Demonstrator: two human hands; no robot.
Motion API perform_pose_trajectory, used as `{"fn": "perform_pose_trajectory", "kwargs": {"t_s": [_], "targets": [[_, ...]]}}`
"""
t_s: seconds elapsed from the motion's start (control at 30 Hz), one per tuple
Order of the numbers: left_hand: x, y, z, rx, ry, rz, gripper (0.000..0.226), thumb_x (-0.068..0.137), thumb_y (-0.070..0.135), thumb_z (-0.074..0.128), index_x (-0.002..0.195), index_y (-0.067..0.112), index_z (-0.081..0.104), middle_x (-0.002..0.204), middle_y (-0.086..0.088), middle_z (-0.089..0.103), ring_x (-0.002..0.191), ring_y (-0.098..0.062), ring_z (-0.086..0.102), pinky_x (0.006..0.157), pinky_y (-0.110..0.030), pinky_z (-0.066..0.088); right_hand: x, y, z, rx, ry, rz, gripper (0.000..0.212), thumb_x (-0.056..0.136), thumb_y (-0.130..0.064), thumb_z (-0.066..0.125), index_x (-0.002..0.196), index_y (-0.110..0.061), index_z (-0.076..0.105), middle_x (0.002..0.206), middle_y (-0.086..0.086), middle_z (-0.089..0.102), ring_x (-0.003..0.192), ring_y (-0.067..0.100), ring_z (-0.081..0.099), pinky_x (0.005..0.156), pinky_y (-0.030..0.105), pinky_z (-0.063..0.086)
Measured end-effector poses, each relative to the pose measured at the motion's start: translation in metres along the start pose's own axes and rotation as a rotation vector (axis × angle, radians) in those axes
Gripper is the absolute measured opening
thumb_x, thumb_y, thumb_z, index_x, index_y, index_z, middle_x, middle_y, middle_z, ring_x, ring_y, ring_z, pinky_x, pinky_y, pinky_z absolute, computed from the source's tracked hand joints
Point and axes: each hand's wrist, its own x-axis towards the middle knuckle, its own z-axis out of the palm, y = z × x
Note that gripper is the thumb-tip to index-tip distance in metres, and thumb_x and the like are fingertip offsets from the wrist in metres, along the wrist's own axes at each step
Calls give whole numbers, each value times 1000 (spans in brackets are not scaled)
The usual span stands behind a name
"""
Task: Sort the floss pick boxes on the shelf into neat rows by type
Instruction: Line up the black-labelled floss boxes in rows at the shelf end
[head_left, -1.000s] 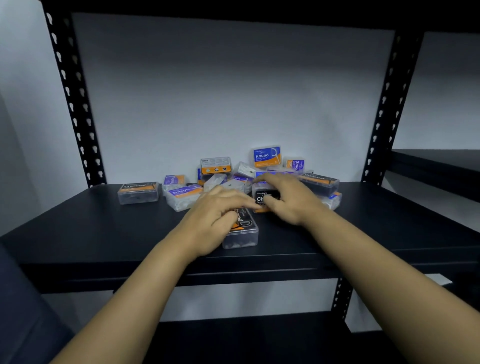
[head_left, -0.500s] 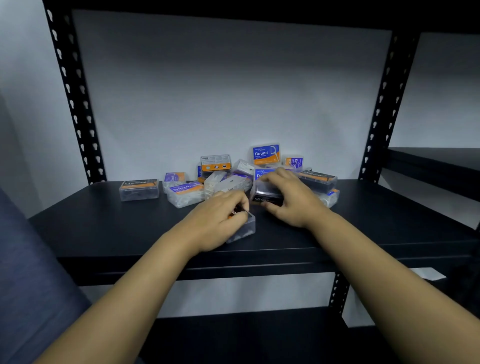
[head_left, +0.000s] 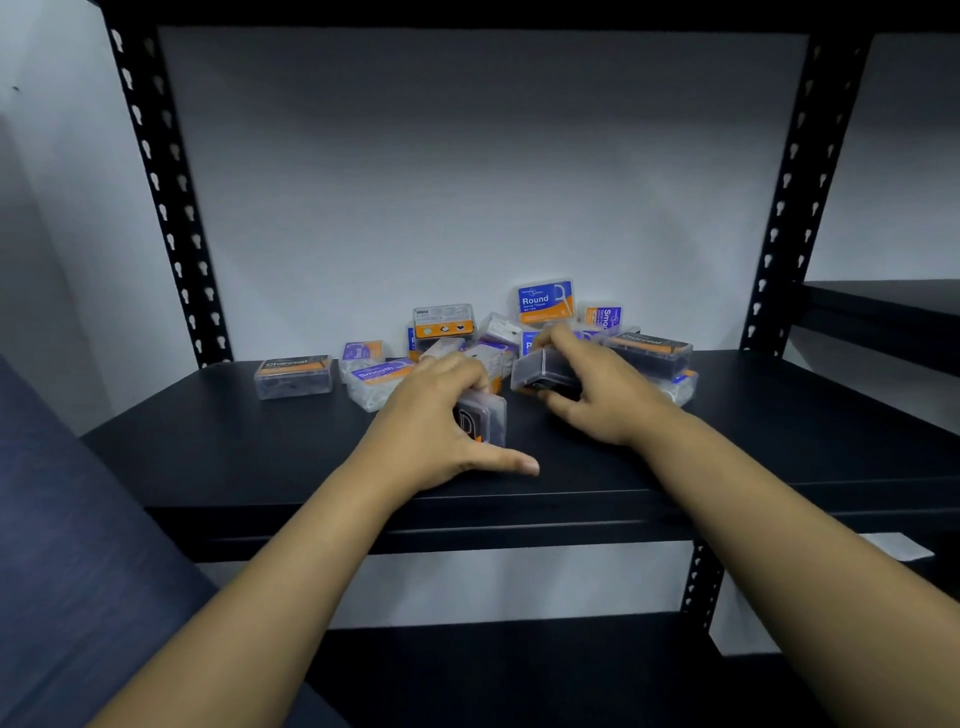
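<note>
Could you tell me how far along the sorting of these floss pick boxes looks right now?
Early. No neat rows yet; one Charcoal box lies apart on the left. The left hand and right hand each grip a dark box. The pile of Round and Smooth boxes is unsorted.
</note>
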Motion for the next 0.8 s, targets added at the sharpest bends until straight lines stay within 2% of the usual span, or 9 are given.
{"fn": "perform_pose_trajectory", "kwargs": {"t_s": [0.13,0.27,0.37,0.5,0.6,0.7,0.8], "targets": [[-1,2,-2,136,2,-41,69,50,86,71,87,29,56,89,10,59,91,-12,51,74,-31,48,-3,-1,-3,-58,-23,-33,55,80,-26,64,131,-40,52,134,-10,62,122,16,57,101,41,49],[-2,-3,-13,229,-23,-10,66,60,83,66,95,27,58,95,9,64,95,-15,54,76,-38,49,-6,-8,-5,-91,-54,-37,47,82,-35,64,128,-39,54,134,-8,61,121,17,55,101,42,48],[-8,-14,-30,211,-91,6,59,70,73,70,101,24,58,95,11,58,95,-13,52,74,-34,45,-6,-17,-3,-93,-61,-45,44,87,-40,64,129,-37,52,130,-6,60,119,18,55,99,43,48],[-20,-38,-53,111,-89,-22,53,71,80,59,97,33,51,93,16,59,93,-11,55,77,-36,48,-6,-32,0,-82,-49,-66,45,83,-46,58,127,-39,50,126,-6,61,117,18,56,95,46,51],[-29,-54,-70,37,-102,-37,48,77,78,61,96,35,53,95,16,66,94,-9,60,84,-40,52,-5,-45,3,-39,-36,-59,41,85,-48,59,124,-38,50,128,-11,60,117,16,56,96,45,50],[-36,-60,-95,-17,-70,-63,36,83,63,67,100,33,55,96,18,68,95,-3,63,85,-37,52,-1,-60,6,64,-39,-40,35,91,-40,66,122,-31,52,124,-9,62,112,15,57,96,38,48],[-42,-66,-123,-31,-95,-99,37,84,56,68,110,31,58,102,13,70,96,-8,66,87,-35,55,10,-79,6,124,-110,-39,35,90,-31,71,121,-28,54,117,-6,64,105,15,59,92,35,49]]}}
